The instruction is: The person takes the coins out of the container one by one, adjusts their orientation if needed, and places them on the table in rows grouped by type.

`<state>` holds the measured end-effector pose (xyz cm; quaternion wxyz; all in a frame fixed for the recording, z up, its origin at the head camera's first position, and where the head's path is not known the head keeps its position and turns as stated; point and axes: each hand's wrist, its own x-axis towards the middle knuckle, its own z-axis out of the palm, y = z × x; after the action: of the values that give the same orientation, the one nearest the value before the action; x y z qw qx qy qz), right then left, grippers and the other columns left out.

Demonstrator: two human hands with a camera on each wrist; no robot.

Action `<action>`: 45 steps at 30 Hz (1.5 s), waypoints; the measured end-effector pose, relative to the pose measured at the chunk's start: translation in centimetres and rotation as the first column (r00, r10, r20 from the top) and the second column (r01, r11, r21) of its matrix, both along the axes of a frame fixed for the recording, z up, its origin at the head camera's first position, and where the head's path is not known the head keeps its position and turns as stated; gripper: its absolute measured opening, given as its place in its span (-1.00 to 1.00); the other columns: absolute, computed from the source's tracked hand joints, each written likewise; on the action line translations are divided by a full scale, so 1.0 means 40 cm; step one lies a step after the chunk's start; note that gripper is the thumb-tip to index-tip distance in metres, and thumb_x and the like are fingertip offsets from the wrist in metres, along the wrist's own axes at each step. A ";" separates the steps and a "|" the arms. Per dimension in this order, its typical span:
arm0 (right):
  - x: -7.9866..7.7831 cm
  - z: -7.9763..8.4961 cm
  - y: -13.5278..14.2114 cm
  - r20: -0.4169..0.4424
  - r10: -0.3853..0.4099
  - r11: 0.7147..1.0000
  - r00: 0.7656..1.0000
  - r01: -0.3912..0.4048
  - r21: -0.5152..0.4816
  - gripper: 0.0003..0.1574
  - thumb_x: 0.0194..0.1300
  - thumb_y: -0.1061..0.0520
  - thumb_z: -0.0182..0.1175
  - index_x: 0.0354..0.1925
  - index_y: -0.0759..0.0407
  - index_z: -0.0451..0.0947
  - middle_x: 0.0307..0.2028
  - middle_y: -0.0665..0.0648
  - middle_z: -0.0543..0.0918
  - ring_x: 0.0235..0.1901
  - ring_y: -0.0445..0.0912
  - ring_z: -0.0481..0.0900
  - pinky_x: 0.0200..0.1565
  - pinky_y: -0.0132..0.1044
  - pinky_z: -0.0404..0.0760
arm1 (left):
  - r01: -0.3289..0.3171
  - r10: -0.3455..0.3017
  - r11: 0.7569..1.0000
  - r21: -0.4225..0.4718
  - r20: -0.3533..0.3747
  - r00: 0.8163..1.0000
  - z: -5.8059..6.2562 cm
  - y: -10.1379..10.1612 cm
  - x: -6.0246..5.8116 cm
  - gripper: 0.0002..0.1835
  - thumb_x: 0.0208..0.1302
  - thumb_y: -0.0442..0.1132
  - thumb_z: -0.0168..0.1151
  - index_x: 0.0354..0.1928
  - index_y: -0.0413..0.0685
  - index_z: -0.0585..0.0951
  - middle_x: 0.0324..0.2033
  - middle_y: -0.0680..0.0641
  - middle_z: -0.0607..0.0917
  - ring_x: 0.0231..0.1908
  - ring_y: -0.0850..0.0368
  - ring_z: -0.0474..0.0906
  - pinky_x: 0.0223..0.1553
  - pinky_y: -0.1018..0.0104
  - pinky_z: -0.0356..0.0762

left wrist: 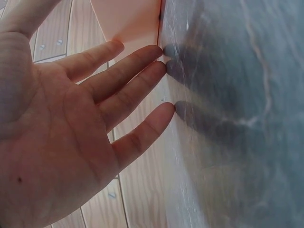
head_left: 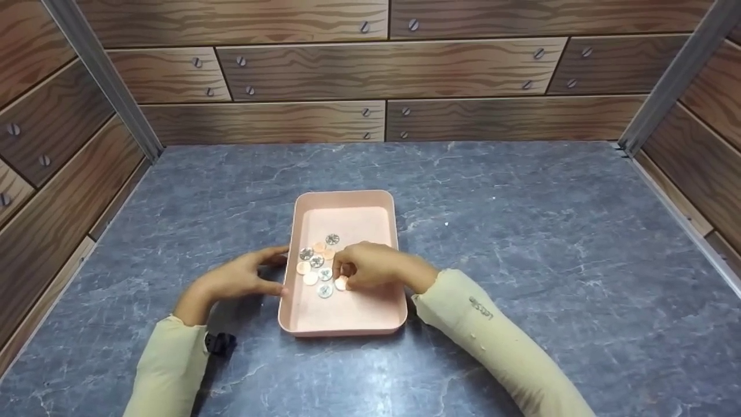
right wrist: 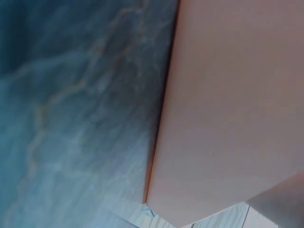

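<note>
A pink rectangular tray (head_left: 344,317) lies on the table with several silver coins (head_left: 325,290) and copper coins (head_left: 304,267) spread flat near its left middle. Reaching in over the tray's right wall, my right hand (head_left: 370,265) has curled fingers and pinches a shiny copper coin (head_left: 341,282) at the tray's floor. My left hand (head_left: 240,278) is at the left wall, thumb on the rim and fingers spread. In the left wrist view its fingers (left wrist: 126,73) are extended, fingertips down at the table. The tray's outer wall (right wrist: 223,104) hides the right hand in the right wrist view.
A dark marbled table (head_left: 550,231) surrounds the tray. Wood-patterned panels (head_left: 393,69) stand behind and at both sides, joined by grey metal posts (head_left: 104,75). A black strap piece (head_left: 220,344) sits at the left cuff. Small white specks (head_left: 446,223) dot the table to the right.
</note>
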<state>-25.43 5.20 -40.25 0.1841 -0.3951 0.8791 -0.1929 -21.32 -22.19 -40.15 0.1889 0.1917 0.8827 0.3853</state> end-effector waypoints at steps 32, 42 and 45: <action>0.004 0.000 0.009 0.062 0.043 0.997 0.997 -0.039 -0.068 -0.69 0.06 0.35 0.17 -0.19 0.10 0.58 -0.40 0.12 0.63 -0.42 -0.23 0.43 -0.33 -0.45 0.41 | 0.026 -0.026 1.000 -0.014 -0.026 0.999 0.000 -0.002 -0.005 0.00 0.05 -0.04 0.46 0.43 -0.28 0.16 0.24 -0.39 0.44 0.30 -0.33 0.31 0.34 -0.22 0.17; 0.003 0.000 0.010 0.051 0.075 0.995 0.996 -0.071 -0.076 -0.73 0.11 0.35 0.22 -0.19 0.12 0.58 -0.39 0.11 0.67 -0.43 -0.25 0.46 -0.31 -0.46 0.45 | 0.022 -0.022 1.000 0.003 -0.007 1.000 0.002 -0.002 0.000 -0.02 0.07 -0.07 0.45 0.44 -0.28 0.16 0.26 -0.39 0.43 0.31 -0.32 0.29 0.35 -0.20 0.15; 0.002 0.004 0.013 0.047 0.089 0.993 0.995 -0.085 -0.082 -0.74 0.11 0.35 0.23 -0.20 0.12 0.58 -0.40 0.10 0.68 -0.43 -0.26 0.46 -0.31 -0.45 0.44 | 0.027 -0.027 1.000 0.010 -0.005 1.000 0.003 -0.002 0.002 -0.03 0.09 -0.06 0.44 0.44 -0.28 0.16 0.27 -0.38 0.43 0.32 -0.30 0.29 0.35 -0.20 0.14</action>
<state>-25.33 5.73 -40.08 0.1987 -0.4351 0.8476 -0.2295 -21.24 -22.29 -40.04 0.1910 0.2053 0.8785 0.3868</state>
